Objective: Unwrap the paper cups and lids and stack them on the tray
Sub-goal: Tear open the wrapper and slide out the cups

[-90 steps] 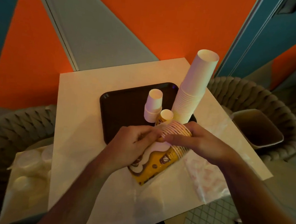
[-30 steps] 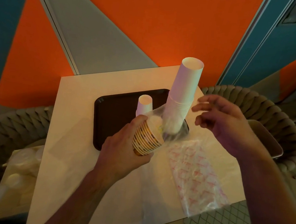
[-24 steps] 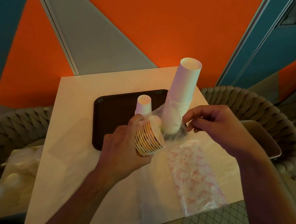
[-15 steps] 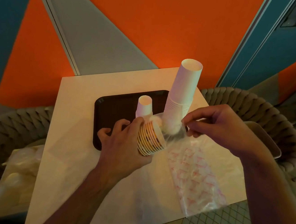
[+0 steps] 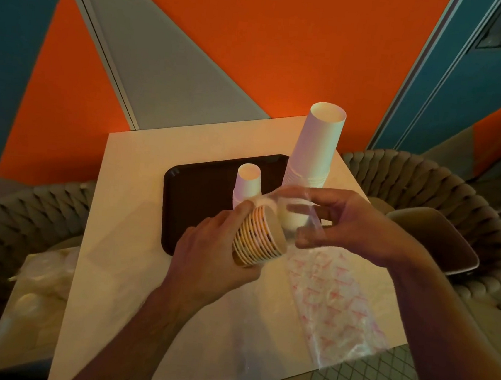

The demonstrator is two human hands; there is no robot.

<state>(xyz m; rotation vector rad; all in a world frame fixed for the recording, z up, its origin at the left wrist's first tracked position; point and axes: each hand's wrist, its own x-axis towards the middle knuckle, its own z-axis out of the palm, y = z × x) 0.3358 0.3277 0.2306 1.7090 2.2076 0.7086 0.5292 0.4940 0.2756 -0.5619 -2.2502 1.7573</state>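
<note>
My left hand [image 5: 212, 256] grips a short stack of yellow patterned paper cups [image 5: 258, 239], held on its side above the table's middle. My right hand [image 5: 349, 227] pinches the clear plastic wrapper [image 5: 296, 206] that still covers the stack's open end. On the dark brown tray [image 5: 200, 191] behind stand a tall stack of white cups [image 5: 317, 147] and a short stack of small white cups [image 5: 247, 182].
An empty clear wrapper with red print [image 5: 333, 302] lies on the white table [image 5: 134, 240] at the right. A bag of white lids [image 5: 41, 280] rests on the woven chair at left. Another woven chair [image 5: 443, 208] at right holds a cushion.
The wrapper with red print now lies on the table. My left hand has lifted and turned the yellow stack; my right hand reached in and now pinches the clear film at its open end.
</note>
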